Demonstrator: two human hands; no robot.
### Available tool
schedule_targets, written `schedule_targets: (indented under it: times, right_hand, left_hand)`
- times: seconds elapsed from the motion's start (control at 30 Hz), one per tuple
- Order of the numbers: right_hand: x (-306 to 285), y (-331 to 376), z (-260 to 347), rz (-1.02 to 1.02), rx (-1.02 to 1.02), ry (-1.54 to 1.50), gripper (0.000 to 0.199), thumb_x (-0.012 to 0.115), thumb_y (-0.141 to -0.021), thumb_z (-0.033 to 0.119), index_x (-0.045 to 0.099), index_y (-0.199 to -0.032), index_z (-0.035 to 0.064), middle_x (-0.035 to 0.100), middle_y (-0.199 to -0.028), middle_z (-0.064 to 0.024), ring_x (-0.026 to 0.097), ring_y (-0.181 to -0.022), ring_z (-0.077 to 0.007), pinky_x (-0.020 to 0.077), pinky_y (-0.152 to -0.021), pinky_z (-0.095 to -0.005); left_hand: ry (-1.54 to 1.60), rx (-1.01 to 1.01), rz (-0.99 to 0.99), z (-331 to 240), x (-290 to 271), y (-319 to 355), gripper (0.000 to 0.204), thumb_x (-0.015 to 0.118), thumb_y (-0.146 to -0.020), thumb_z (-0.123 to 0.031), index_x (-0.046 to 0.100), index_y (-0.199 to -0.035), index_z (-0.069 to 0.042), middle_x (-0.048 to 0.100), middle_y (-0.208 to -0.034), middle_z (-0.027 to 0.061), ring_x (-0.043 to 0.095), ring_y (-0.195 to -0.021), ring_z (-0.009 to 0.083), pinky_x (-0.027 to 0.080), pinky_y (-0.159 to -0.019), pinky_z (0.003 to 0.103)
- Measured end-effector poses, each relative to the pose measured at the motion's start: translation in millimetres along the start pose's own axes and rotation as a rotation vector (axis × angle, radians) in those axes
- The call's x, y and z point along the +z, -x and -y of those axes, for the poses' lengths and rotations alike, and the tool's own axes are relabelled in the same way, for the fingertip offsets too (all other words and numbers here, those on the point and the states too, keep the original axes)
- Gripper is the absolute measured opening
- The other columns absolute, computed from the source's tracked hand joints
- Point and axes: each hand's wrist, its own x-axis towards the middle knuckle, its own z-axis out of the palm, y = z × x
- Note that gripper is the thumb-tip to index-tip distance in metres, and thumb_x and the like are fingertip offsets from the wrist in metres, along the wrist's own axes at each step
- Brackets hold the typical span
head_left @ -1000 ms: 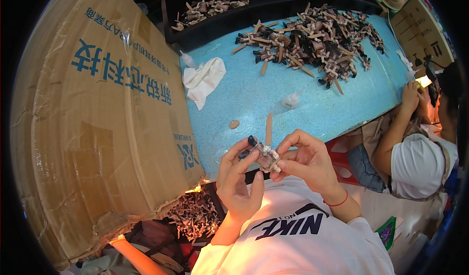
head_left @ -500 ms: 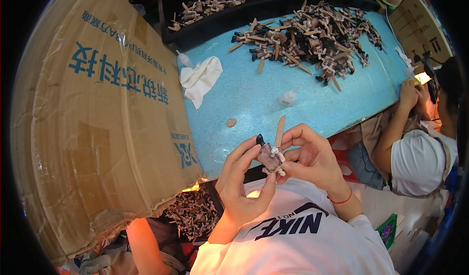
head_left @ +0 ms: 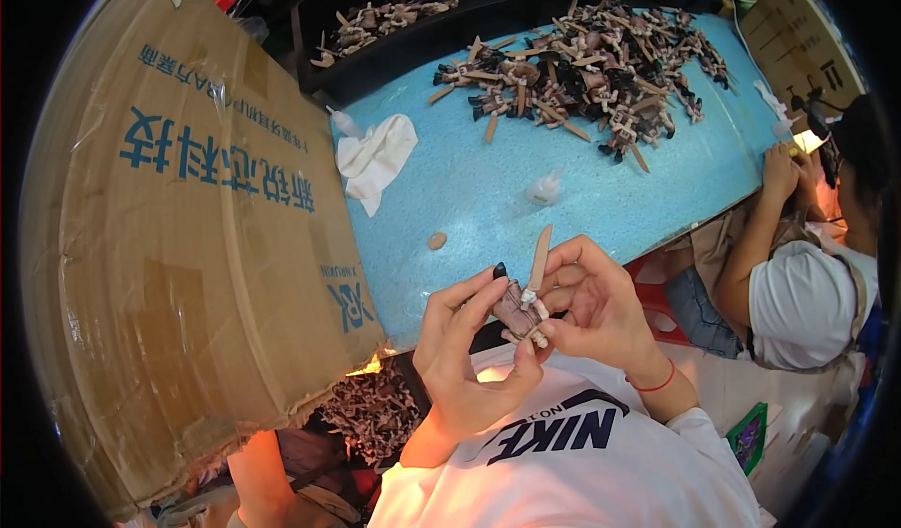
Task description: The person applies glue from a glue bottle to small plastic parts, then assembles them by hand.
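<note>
A small toy figurine (head_left: 517,313) with a brownish body, a black tip and a pale head end is held between both hands, above the front edge of the blue table. A long tan blade-shaped piece (head_left: 541,258) sticks up from its side. My left hand (head_left: 460,345) has its fingers curled along the figurine's left side by the black tip. My right hand (head_left: 603,310) pinches the pale end between thumb and fingers, and its curled fingers lie behind the blade. Fingers partly cover the figurine.
A heap of similar figurines (head_left: 601,73) covers the far part of the blue table (head_left: 450,199). Nearer lie a small squeeze bottle (head_left: 544,188), a white cloth (head_left: 375,162) and a tan oval piece (head_left: 436,241). A large cardboard box (head_left: 188,275) borders the left; a co-worker (head_left: 798,284) sits right.
The figurine has turned slightly in my fingers, and my left thumb has shifted a little toward the right. The table and box appear slightly farther left in the view.
</note>
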Motion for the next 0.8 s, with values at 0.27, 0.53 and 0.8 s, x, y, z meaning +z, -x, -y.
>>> schedule_targets:
  times: [0.27,0.53,0.8]
  right_hand:
    - [3.0,-4.3,1.2,-0.026,-0.045,0.034,0.040,0.057,-0.073,-0.011,0.035,-0.105,-0.0008,0.053,-0.094,-0.0119,0.061,-0.080,-0.0148,0.0568,-0.064,-0.0285]
    - [-0.2,-5.6,-0.6,-0.053,-0.038,0.042,0.037,0.056,-0.076,-0.009,0.035,-0.105,-0.0008,0.053,-0.095,-0.0126,0.062,-0.081,-0.0171,0.0571,-0.063,-0.0287]
    - [-6.7,2.3,5.5,-0.059,0.038,-0.087,0.040,0.055,-0.081,-0.007,0.037,-0.116,-0.0022,0.055,-0.097,-0.0133,0.062,-0.082,-0.0197,0.0562,-0.062,-0.0272]
  left_hand:
    - [0.043,-0.027,0.008,2.0,3.6,-5.2,0.047,0.066,-0.060,0.001,0.058,-0.107,0.005,0.054,-0.106,0.0201,0.061,-0.088,0.0228,0.052,-0.074,0.030]
    - [0.094,-0.052,0.063,9.7,4.1,-7.0,0.049,0.065,-0.062,0.004,0.057,-0.111,0.004,0.053,-0.111,0.0193,0.059,-0.098,0.0248,0.051,-0.078,0.031]
    - [0.417,-0.201,0.132,12.5,2.8,-7.3,0.047,0.061,-0.071,0.009,0.053,-0.117,0.005,0.049,-0.118,0.0177,0.053,-0.107,0.0236,0.048,-0.087,0.033]
